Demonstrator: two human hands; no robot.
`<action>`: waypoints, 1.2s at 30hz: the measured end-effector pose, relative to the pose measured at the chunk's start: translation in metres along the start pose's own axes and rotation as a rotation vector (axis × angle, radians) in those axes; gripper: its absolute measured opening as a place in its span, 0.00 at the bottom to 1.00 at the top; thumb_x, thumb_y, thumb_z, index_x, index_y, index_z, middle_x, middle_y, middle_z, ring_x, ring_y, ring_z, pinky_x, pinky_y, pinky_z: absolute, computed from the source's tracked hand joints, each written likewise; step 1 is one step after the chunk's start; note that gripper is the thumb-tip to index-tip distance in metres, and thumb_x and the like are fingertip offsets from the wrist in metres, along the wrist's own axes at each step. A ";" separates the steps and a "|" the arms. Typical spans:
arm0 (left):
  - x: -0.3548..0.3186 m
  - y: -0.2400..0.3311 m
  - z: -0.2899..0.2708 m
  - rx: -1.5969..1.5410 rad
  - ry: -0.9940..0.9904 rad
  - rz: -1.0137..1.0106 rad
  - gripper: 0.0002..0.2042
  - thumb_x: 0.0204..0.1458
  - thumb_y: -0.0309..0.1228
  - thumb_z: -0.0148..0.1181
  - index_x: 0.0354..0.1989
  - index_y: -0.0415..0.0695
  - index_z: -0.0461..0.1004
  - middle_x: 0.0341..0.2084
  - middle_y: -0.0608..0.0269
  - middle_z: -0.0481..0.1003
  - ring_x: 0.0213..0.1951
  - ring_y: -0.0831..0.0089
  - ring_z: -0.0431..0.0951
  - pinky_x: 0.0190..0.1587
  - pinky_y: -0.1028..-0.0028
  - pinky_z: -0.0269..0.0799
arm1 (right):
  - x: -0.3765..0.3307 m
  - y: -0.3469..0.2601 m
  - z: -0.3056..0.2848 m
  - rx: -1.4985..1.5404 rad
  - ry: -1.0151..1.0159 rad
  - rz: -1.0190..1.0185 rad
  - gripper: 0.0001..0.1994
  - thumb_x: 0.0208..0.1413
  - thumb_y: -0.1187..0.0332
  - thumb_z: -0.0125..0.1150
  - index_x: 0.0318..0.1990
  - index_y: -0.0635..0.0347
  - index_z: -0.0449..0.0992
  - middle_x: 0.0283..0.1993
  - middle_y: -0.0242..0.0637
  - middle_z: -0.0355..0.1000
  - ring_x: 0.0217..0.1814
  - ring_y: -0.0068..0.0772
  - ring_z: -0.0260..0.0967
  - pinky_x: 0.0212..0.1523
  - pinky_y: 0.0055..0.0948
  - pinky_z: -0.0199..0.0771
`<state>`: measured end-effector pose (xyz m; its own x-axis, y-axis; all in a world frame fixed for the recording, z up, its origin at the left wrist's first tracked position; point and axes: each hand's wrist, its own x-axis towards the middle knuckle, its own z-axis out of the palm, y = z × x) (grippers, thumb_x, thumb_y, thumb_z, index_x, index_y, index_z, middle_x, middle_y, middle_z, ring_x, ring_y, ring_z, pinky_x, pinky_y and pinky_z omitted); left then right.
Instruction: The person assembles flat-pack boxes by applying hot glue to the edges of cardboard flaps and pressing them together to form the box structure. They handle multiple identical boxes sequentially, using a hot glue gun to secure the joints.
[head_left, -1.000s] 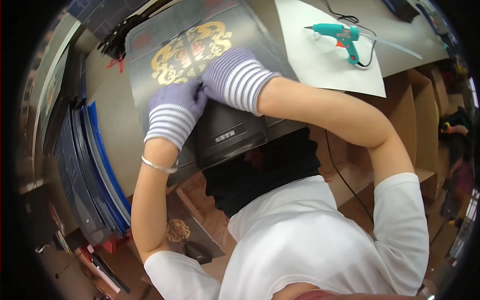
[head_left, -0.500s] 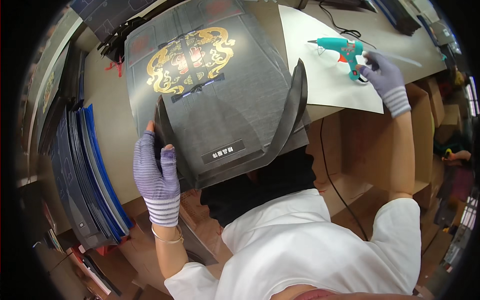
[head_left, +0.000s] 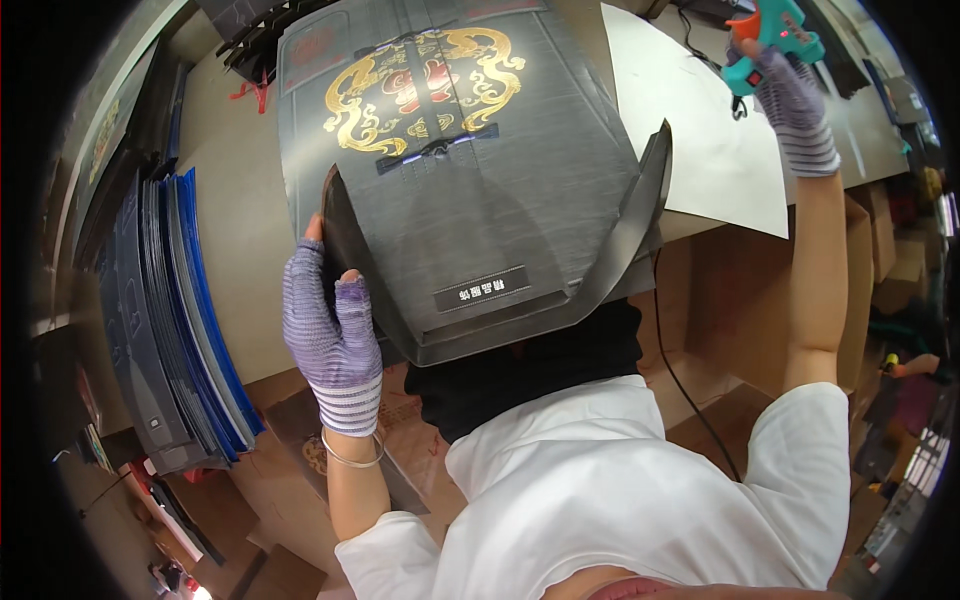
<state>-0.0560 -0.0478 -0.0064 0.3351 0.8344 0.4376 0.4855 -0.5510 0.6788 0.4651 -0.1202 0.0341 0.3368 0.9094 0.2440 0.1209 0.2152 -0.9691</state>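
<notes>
Grey printed card box blank [head_left: 470,190] with a gold emblem lies flat on the workbench [head_left: 240,250], its raised left flap gripped by the gloved left hand [head_left: 330,335], while the gloved right hand [head_left: 790,100] clutches a teal glue gun [head_left: 770,40] above white paper [head_left: 700,140].

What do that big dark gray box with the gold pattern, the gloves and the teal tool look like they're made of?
The gray box blank looks like printed cardboard: thin, creased side flaps, matte woven-look print, shiny gold foil-like ornament. The gloves look knitted fabric, purple with white-striped cuffs, ribbing visible on the left hand. The glue gun in the right hand looks like moulded plastic, smooth teal with an orange part.
</notes>
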 end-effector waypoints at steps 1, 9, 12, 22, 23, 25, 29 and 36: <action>-0.001 -0.002 0.000 -0.021 0.010 -0.006 0.21 0.62 0.31 0.53 0.61 0.34 0.67 0.56 0.49 0.73 0.56 0.59 0.74 0.61 0.67 0.65 | 0.010 -0.021 0.014 0.064 -0.196 0.009 0.18 0.60 0.68 0.62 0.55 0.65 0.69 0.46 0.36 0.72 0.44 0.28 0.71 0.45 0.26 0.70; -0.001 0.001 -0.005 -0.043 0.064 -0.017 0.21 0.61 0.30 0.55 0.60 0.32 0.67 0.57 0.48 0.72 0.58 0.57 0.72 0.63 0.66 0.63 | -0.013 -0.058 0.127 -0.500 -0.586 -0.139 0.26 0.56 0.49 0.65 0.51 0.63 0.75 0.37 0.38 0.76 0.36 0.27 0.74 0.38 0.27 0.74; -0.011 -0.007 -0.005 -0.074 0.114 -0.081 0.22 0.60 0.28 0.55 0.62 0.33 0.65 0.58 0.48 0.71 0.60 0.58 0.71 0.64 0.66 0.63 | -0.037 -0.051 0.220 -0.418 -0.755 -0.117 0.22 0.46 0.55 0.73 0.39 0.64 0.77 0.32 0.39 0.74 0.31 0.34 0.71 0.32 0.29 0.70; -0.011 -0.001 -0.007 -0.140 0.110 -0.158 0.22 0.60 0.26 0.54 0.63 0.32 0.64 0.59 0.48 0.69 0.61 0.60 0.69 0.64 0.66 0.62 | -0.055 -0.041 0.284 -0.541 -0.953 -0.279 0.16 0.48 0.55 0.74 0.29 0.58 0.78 0.24 0.41 0.74 0.26 0.44 0.73 0.27 0.35 0.73; -0.011 -0.001 -0.007 -0.132 0.106 -0.155 0.22 0.60 0.25 0.54 0.63 0.32 0.64 0.59 0.49 0.69 0.61 0.60 0.69 0.64 0.66 0.61 | -0.054 -0.042 0.285 -0.577 -0.974 -0.307 0.16 0.48 0.54 0.73 0.28 0.58 0.78 0.24 0.41 0.74 0.26 0.44 0.73 0.28 0.34 0.73; -0.013 -0.001 -0.007 -0.165 0.124 -0.166 0.23 0.60 0.25 0.54 0.63 0.32 0.64 0.59 0.48 0.69 0.61 0.60 0.69 0.65 0.66 0.61 | -0.055 -0.041 0.285 -0.611 -0.872 -0.302 0.16 0.48 0.54 0.74 0.28 0.58 0.77 0.23 0.41 0.74 0.26 0.44 0.73 0.27 0.34 0.73; -0.014 -0.001 -0.007 -0.184 0.133 -0.187 0.23 0.60 0.24 0.54 0.63 0.32 0.63 0.60 0.48 0.69 0.61 0.60 0.69 0.65 0.66 0.61 | -0.051 -0.038 0.281 -0.566 -0.769 -0.230 0.17 0.47 0.54 0.75 0.26 0.58 0.77 0.22 0.39 0.72 0.24 0.44 0.72 0.26 0.33 0.72; -0.013 0.000 -0.006 -0.226 0.132 -0.161 0.23 0.60 0.24 0.53 0.65 0.32 0.62 0.62 0.48 0.67 0.63 0.60 0.67 0.66 0.65 0.60 | -0.058 -0.039 0.284 -0.662 -0.978 -0.290 0.25 0.36 0.46 0.77 0.21 0.59 0.76 0.24 0.39 0.69 0.28 0.45 0.68 0.30 0.38 0.69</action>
<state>-0.0654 -0.0580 -0.0083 0.1532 0.9136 0.3767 0.3268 -0.4066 0.8531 0.1752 -0.0806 0.0470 -0.5936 0.8037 0.0405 0.6242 0.4917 -0.6072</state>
